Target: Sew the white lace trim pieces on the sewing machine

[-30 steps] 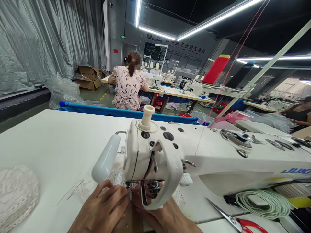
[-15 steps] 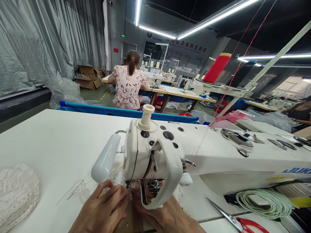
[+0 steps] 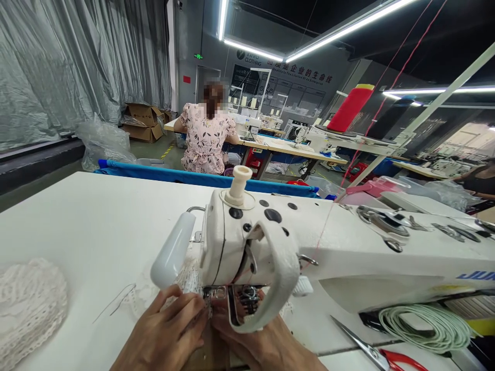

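A white sewing machine [image 3: 263,247] stands before me, its head over the place where my hands meet. My left hand [image 3: 166,330] is closed, with bent fingers on white lace fabric [image 3: 189,273] just left of the needle area. My right hand [image 3: 266,340] reaches in from the right under the machine head, closed at the same lace. The curved white guard [image 3: 284,278] and the machine head hide part of its fingers. Most of the lace under the presser area is out of sight. A grey-white lamp-like piece [image 3: 174,252] hangs left of the machine head.
A pile of white lace [image 3: 31,309] lies at the left, near loose thread ends [image 3: 119,301]. Red-handled scissors [image 3: 371,350] and a coil of pale green cord [image 3: 425,327] lie right. A red thread cone [image 3: 351,108] stands behind. Another person [image 3: 209,134] sits farther off.
The whole view has shifted slightly, so the machine sits a little farther right in the picture. Both hands keep nearly the same pose at the lace.
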`<state>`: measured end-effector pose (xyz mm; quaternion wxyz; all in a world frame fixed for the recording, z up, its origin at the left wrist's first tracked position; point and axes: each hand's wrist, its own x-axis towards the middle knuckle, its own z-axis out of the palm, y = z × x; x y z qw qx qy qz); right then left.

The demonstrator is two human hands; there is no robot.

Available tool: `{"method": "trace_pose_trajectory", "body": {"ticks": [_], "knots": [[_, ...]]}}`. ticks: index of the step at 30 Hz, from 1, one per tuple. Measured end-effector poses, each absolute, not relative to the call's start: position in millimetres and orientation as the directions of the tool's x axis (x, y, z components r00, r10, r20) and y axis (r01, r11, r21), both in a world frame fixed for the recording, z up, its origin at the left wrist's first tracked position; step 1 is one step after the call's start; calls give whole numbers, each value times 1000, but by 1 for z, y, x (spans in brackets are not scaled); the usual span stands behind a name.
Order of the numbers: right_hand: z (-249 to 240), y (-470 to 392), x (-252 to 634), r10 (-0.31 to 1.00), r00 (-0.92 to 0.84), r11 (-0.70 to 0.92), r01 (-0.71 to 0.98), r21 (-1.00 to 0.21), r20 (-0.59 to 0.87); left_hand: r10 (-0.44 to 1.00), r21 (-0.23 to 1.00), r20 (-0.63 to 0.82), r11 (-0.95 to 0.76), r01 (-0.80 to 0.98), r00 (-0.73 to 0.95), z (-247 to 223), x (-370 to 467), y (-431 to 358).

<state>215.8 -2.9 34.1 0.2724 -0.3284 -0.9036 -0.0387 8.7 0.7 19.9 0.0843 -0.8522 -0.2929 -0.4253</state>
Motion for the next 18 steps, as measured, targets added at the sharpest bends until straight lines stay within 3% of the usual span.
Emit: {"method": "trace_pose_trajectory", "body": {"ticks": [8,18], "knots": [[40,-13,215,642,-607,739,652,-167,468,478,155,748,-801,579,461,19,9,-2],[38,-14,214,656,-593,727,662,-181,467,455,125,759,-804,582,466,20,9,-1]]}}
